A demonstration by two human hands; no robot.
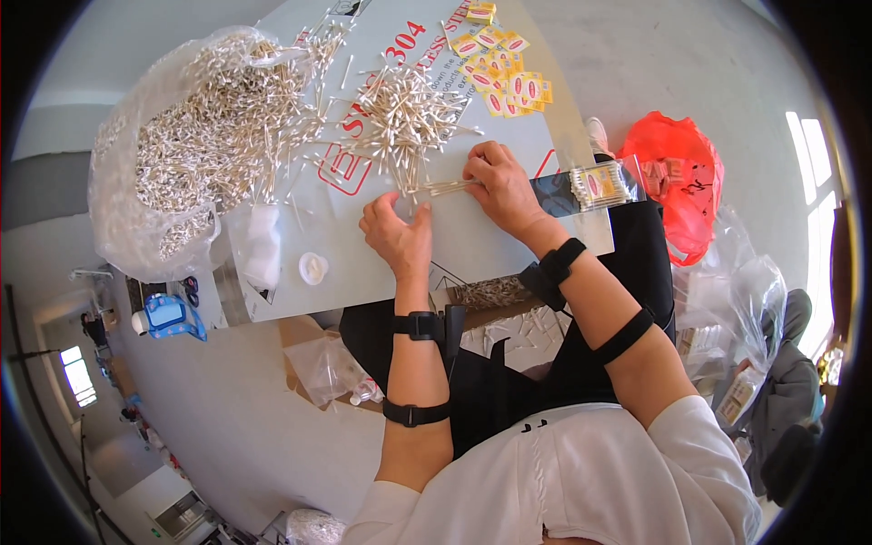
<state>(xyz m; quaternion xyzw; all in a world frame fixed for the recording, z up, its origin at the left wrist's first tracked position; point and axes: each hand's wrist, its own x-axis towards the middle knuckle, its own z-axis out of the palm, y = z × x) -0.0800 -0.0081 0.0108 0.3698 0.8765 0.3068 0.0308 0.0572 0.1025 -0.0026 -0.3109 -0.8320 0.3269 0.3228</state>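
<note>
A small bundle of cotton swabs (445, 188) sticks out leftward from the pinched fingers of my right hand (505, 189). My left hand (400, 238) rests at the table just left of those swab tips, thumb and forefinger apart with nothing seen between them. Beyond both hands lies a loose heap of cotton swabs (409, 113). To the left, a big clear plastic bag (113, 195) spills over with many more. A packed pouch of swabs with a yellow card (599, 184) lies right of my right hand, by the table's edge.
Yellow printed cards (500, 73) are spread at the far right of the table (354, 263). A small white round dish (313, 268) and white pads (263, 245) sit left of my left hand. A red plastic bag (677, 173) stands off the right edge; an open drawer (495, 292) holds swabs.
</note>
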